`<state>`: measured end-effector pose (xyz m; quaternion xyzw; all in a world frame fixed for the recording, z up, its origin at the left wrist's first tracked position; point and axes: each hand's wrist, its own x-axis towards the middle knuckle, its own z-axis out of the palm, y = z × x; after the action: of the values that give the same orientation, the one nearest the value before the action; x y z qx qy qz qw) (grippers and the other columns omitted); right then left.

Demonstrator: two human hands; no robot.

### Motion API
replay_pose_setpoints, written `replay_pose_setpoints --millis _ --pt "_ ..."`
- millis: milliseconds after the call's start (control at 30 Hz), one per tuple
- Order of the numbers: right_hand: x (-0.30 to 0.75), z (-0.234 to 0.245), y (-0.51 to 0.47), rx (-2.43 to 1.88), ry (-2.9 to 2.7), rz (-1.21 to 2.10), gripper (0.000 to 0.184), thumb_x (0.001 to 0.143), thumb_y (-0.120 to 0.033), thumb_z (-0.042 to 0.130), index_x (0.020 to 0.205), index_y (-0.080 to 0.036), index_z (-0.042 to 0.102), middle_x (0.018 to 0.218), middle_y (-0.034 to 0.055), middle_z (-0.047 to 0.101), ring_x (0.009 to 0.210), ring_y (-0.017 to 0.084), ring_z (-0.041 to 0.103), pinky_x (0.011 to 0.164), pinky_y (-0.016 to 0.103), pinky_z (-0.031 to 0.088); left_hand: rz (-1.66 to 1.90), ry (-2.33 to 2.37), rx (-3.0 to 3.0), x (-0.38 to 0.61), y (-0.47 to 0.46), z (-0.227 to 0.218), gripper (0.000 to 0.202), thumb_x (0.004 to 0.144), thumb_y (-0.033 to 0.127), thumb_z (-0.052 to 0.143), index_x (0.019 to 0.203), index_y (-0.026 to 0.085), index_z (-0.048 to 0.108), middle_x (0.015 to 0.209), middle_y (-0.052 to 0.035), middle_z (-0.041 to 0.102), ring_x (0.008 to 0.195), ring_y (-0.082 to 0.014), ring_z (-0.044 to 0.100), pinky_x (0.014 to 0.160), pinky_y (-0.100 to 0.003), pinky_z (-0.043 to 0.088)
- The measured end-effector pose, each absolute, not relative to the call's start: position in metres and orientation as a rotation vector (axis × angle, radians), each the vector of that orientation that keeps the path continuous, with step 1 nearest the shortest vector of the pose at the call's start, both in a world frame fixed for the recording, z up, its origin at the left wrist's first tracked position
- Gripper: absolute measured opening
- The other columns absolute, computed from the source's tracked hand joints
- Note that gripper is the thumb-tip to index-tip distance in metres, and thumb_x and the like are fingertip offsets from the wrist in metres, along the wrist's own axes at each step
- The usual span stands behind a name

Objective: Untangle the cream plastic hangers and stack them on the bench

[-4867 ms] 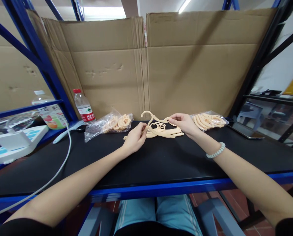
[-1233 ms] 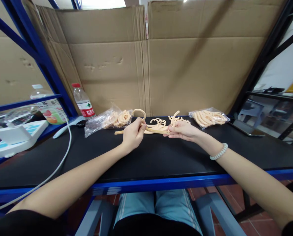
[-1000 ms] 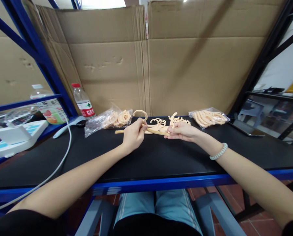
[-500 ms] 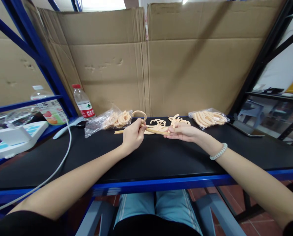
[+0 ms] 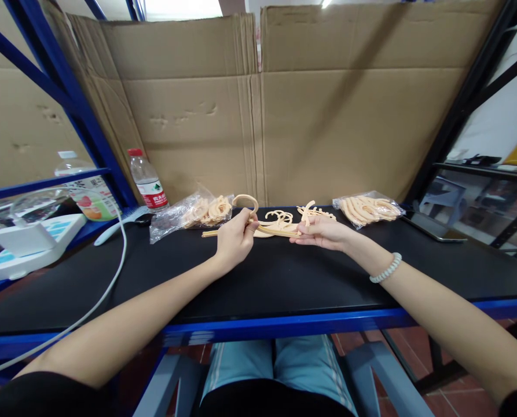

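My left hand (image 5: 235,240) is closed around a thin yellowish strip (image 5: 278,231), whose other end juts out left of the fist. A curved beige piece (image 5: 247,198) arches up above the same fist. The strip's right end meets the fingertips of my right hand (image 5: 323,233), which pinches it. A short beige piece (image 5: 307,213) stands up at the right thumb; whether it is held or lies behind is hard to tell. Beyond the strip, between the hands, lie several curly beige pieces (image 5: 281,217) on the black tabletop (image 5: 301,278).
Clear bags of beige pieces lie on either side, one left (image 5: 197,214) and one right (image 5: 369,208). A red-capped water bottle (image 5: 147,180), a white-handled brush-like tool (image 5: 119,226) and a white cable (image 5: 118,263) are at left. A cardboard wall (image 5: 349,127) closes the back.
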<state>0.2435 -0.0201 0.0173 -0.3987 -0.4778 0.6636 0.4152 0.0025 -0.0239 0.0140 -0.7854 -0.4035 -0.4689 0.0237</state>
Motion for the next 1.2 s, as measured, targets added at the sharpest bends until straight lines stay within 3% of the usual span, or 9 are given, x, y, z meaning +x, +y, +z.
replay_pose_setpoints --millis 533,900,1200 --pt "0.233 0.002 -0.017 -0.876 -1.244 1.383 0.021 0.066 -0.01 0.077 0.07 -0.014 0.057 0.069 0.0055 0.07 0.065 0.019 0.071 0.074 0.032 0.061 -1.527 -1.366 -2.406 0.004 -0.024 0.014 0.009 0.085 0.024 0.046 0.078 0.02 0.047 0.071 0.0006 0.057 0.06 -0.0147 0.051 0.059 -0.025 0.033" --pt "0.224 0.0 -0.022 -0.849 -1.209 1.191 0.028 0.057 -0.018 0.082 0.068 -0.015 0.057 0.069 0.0047 0.071 0.062 0.018 0.07 0.071 0.034 0.061 -1.616 -1.456 -2.4 0.003 -0.021 0.014 0.011 0.084 0.027 0.046 0.076 0.021 0.047 0.07 0.0012 0.056 0.06 -0.0145 0.05 0.058 -0.025 0.033" --pt "0.224 -0.001 -0.022 -0.88 -1.257 1.124 0.026 0.059 -0.02 0.08 0.07 -0.016 0.057 0.073 0.0061 0.071 0.065 0.02 0.07 0.074 0.037 0.061 -1.609 -1.59 -2.388 0.004 -0.021 0.014 0.012 0.084 0.03 0.046 0.078 0.02 0.051 0.063 0.0023 0.053 0.059 -0.0152 0.051 0.056 -0.025 0.03"
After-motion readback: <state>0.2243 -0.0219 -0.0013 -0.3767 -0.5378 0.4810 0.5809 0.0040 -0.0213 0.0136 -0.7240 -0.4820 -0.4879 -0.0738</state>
